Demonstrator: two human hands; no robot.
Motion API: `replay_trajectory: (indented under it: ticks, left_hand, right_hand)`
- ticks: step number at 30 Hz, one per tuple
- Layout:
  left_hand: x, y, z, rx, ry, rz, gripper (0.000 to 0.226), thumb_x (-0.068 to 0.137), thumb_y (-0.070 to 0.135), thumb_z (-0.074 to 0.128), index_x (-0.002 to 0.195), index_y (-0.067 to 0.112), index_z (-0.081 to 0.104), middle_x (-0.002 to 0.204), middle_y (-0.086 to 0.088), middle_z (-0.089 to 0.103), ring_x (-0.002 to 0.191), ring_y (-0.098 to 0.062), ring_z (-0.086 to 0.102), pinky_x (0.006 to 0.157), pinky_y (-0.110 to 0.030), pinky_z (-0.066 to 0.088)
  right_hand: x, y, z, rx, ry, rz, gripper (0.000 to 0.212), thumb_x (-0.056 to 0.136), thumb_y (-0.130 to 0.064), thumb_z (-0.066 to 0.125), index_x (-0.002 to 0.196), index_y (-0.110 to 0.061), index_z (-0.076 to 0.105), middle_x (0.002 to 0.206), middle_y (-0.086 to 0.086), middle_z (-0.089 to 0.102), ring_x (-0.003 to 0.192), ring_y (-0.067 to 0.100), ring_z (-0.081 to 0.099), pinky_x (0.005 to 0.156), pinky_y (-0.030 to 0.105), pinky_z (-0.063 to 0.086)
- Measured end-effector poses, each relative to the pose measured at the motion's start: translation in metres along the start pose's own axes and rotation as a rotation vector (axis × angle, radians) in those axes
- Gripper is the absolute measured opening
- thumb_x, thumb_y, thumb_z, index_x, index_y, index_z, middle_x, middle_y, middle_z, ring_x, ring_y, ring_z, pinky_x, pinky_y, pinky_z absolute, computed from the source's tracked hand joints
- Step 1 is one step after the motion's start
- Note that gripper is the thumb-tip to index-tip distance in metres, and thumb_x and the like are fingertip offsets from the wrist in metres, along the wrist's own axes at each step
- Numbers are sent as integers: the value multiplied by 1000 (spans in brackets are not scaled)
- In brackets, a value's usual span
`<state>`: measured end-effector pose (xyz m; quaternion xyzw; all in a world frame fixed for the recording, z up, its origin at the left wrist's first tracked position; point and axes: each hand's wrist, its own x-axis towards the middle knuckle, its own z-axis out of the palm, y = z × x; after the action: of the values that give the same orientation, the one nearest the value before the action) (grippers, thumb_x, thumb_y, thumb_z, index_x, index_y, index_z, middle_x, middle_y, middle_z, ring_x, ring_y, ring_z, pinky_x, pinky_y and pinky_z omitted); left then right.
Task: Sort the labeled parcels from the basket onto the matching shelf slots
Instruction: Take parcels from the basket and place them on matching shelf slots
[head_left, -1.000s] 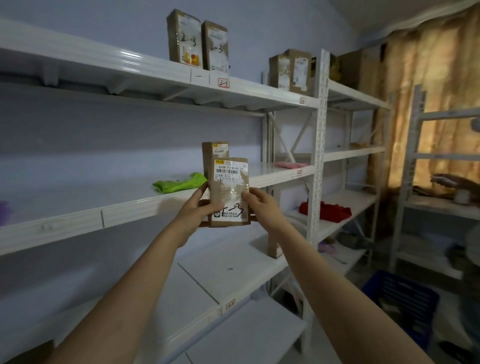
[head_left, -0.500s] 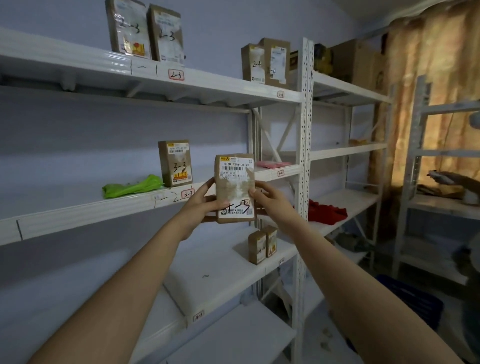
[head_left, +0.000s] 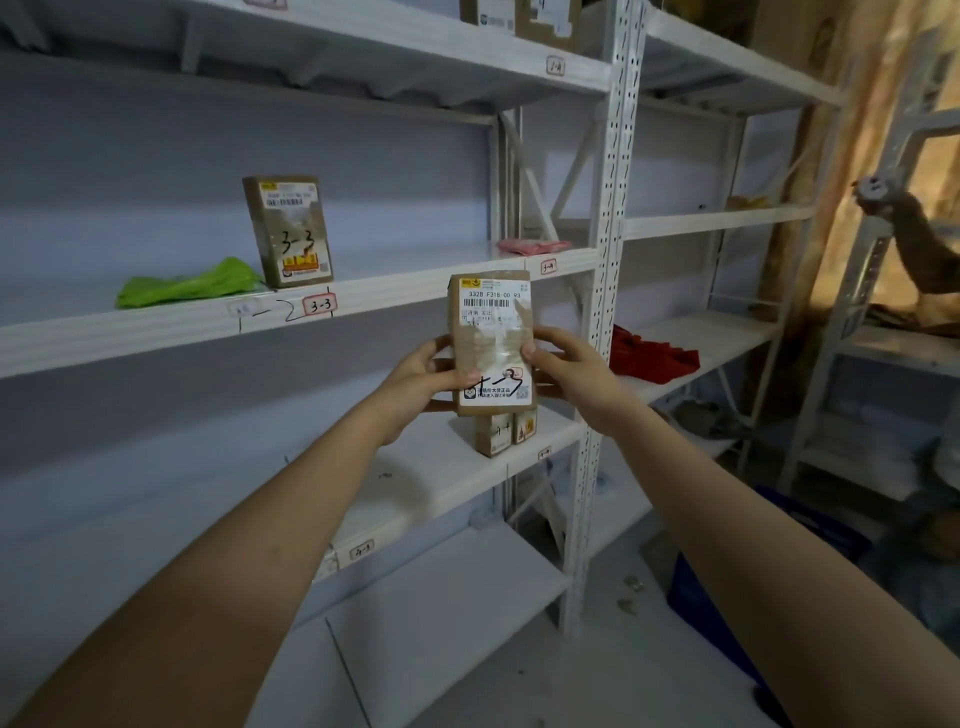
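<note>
Fingers (head_left: 470, 375) of both our left hand (head_left: 415, 376) and right hand (head_left: 569, 371) pinch the brown parcel (head_left: 491, 343) by its side edges, upright in mid-air before the shelves, so its handwritten mark faces us for matching against slot tags like 3-3 (head_left: 319, 305).

The parcel (head_left: 491, 343) is wrapped in matt brown cardboard, glossy tape and paper labels; the shelves (head_left: 395, 291) are painted white metal.

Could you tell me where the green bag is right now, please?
In the head view the green bag lies upper left on the middle shelf, just left of the upright parcel marked 3-3 and touching its base.
</note>
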<state>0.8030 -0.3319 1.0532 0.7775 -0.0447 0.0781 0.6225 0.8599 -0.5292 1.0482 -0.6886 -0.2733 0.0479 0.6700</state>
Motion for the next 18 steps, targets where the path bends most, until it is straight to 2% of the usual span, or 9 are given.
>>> replay_trajectory:
  ticks: [4,8,10,12,14,17,18]
  left_hand:
    - [14,-9,20,0,-32,-23,62,84,12,67,139,17,38,106,2,67,91,-11,65,71,-23,56]
    - [22,-18,21,-3,-41,-37,61,84,12,68,137,18,39,108,1,67,91,-11,66,68,-22,56]
    - [20,-28,14,-11,-25,-55,60,84,11,68,136,19,39,107,1,67,91,-12,67,66,-20,56]
    - [18,-44,1,-13,-1,-80,61,83,12,69,136,19,39,109,0,67,94,-14,67,70,-24,57]
    - [15,-61,-18,-13,30,-111,62,83,11,69,136,19,39,110,0,67,96,-15,67,76,-27,56]
    - [13,-89,-52,-29,82,-163,63,82,8,69,136,19,39,109,1,67,97,-17,66,82,-31,55]
    - [12,-99,-64,-38,105,-182,63,82,7,69,136,19,39,109,1,67,98,-17,66,85,-32,54]
  right_hand:
    - [-1,16,-22,-12,26,35,40,94,-21,55,133,-12,48,117,25,62,107,38,62,89,39,55]
    - [3,29,-25,-2,23,44,42,94,-21,55,134,-11,47,114,23,64,99,33,65,83,33,57]
    - [9,39,-17,-4,10,52,43,94,-20,55,135,-10,46,114,19,65,98,30,66,85,35,57]
    - [18,52,-2,-8,-13,65,43,94,-19,55,135,-10,46,114,18,65,100,31,66,89,39,56]
    - [27,64,18,19,-45,84,39,94,-16,54,132,-10,48,110,17,65,96,30,67,85,36,57]
    - [44,82,57,77,-91,131,30,94,-13,53,124,-15,49,97,8,67,80,17,68,69,23,57]
    - [52,91,70,91,-111,152,32,94,-12,54,126,-15,49,94,5,68,79,14,68,68,22,57]
